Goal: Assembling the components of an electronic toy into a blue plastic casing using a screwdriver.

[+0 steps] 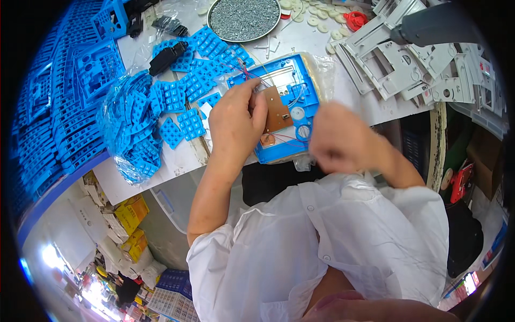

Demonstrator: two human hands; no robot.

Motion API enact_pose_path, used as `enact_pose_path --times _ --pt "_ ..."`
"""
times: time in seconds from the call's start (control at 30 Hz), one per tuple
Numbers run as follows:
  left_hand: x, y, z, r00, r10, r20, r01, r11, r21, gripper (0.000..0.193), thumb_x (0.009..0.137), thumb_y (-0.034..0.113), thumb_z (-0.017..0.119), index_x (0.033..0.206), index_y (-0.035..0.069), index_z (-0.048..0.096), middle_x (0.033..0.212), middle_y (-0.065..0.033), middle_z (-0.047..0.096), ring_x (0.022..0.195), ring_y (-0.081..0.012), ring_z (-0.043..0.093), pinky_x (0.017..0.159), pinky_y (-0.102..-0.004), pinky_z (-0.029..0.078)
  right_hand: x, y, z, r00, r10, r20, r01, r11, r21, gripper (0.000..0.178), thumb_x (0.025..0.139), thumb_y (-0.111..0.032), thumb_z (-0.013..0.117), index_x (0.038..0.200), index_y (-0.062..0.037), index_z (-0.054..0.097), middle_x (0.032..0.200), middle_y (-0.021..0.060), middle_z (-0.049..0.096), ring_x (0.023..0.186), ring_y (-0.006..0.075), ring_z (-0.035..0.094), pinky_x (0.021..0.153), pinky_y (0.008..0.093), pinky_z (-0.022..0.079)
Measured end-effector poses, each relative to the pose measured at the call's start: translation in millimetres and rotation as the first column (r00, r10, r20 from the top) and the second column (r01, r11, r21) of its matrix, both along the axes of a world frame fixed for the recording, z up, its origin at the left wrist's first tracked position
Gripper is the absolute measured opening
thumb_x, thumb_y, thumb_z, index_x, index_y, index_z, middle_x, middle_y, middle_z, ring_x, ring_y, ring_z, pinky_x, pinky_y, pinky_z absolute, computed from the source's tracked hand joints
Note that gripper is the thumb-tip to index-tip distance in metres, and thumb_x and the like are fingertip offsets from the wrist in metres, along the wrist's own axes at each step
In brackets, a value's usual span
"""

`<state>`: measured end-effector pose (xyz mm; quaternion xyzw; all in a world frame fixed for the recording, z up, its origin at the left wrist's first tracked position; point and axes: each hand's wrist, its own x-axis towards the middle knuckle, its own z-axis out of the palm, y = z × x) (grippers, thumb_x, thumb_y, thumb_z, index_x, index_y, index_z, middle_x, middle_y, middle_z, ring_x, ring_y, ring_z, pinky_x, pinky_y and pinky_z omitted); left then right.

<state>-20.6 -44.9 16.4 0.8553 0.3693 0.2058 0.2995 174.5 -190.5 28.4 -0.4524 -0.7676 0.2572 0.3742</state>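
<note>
A blue plastic housing (310,80) lies open on the table in front of me. Inside it sits a brown circuit board (278,114), with thin red and blue wires (289,141) running around it. My left hand (236,119) is closed at the board's left edge, thumb on the board and fingertips partly hidden. Beside the housing's right edge is my right hand (343,140), its fingers smeared by motion, so whatever it may hold does not show. A round blue ring (303,132) and a pale disc (296,112) are in the housing's right part.
Blue keypads (185,88) lie in heaps at the left, some in a clear bag (131,126). Blue frames (53,107) are stacked at far left. A round tray of screws (244,20) stands at the back. White panels (391,59) and a dark tool (437,26) occupy the right.
</note>
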Motion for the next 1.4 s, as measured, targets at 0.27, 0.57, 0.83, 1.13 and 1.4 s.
enact_pose_path --times 0.27,0.57,0.83,1.13,1.4 --pt "-9.9 -3.4 -10.0 0.994 -0.070 0.089 0.066 0.997 0.050 0.011 0.088 0.005 0.069 0.099 0.004 0.070 0.083 -0.0115 0.067 0.070 -0.0274 0.066 0.063 -0.0366 0.052 10.5 40.7 5.0 0.948 -0.292 -0.124 0.277 0.953 -0.127 0.013 0.082 -0.020 0.073 0.085 -0.0070 0.071 0.080 0.0062 0.066 0.080 0.0286 0.061 0.070 0.0399 0.050" --pt "-16.5 -14.3 -12.6 0.989 -0.041 0.139 0.036 0.999 0.035 0.009 0.088 0.004 0.069 0.097 0.006 0.069 0.078 -0.0107 0.061 0.067 -0.0278 0.061 0.060 -0.0385 0.049 -11.3 118.1 -27.2 0.797 -0.387 0.463 0.311 0.921 0.236 0.022 0.077 -0.027 0.077 0.070 -0.0097 0.066 0.075 0.0050 0.061 0.084 0.0257 0.060 0.078 0.0413 0.046" --pt "-12.5 -8.7 -14.2 0.996 -0.074 0.051 0.068 0.992 0.111 0.021 0.091 0.009 0.069 0.111 0.005 0.072 0.084 -0.0099 0.066 0.069 -0.0234 0.064 0.063 -0.0329 0.050 -5.9 100.8 -23.4 0.836 -0.548 -0.039 0.527 0.820 -0.225 0.009 0.082 -0.014 0.073 0.086 -0.0069 0.070 0.076 0.0049 0.065 0.074 0.0230 0.062 0.074 0.0381 0.047" --pt "-7.0 -7.6 -8.5 0.997 -0.045 0.064 0.046 0.999 -0.013 0.044 0.086 0.006 0.065 0.129 -0.002 0.063 0.085 -0.0157 0.065 0.076 -0.0316 0.067 0.069 -0.0424 0.054 -17.7 73.8 -14.3 0.770 -0.554 0.316 0.510 0.832 0.219 0.009 0.080 -0.011 0.074 0.086 -0.0099 0.067 0.075 0.0013 0.064 0.079 0.0222 0.059 0.088 0.0388 0.043" --pt "-12.9 -5.8 -8.9 0.985 -0.167 0.045 0.166 0.986 0.024 0.050 0.085 0.005 0.066 0.134 0.003 0.062 0.094 -0.0125 0.065 0.081 -0.0305 0.066 0.070 -0.0409 0.054 -27.8 73.8 -10.3 0.933 -0.348 0.095 0.305 0.902 0.306 0.016 0.074 -0.011 0.077 0.088 -0.0115 0.069 0.083 0.0022 0.065 0.086 0.0254 0.059 0.090 0.0427 0.046"
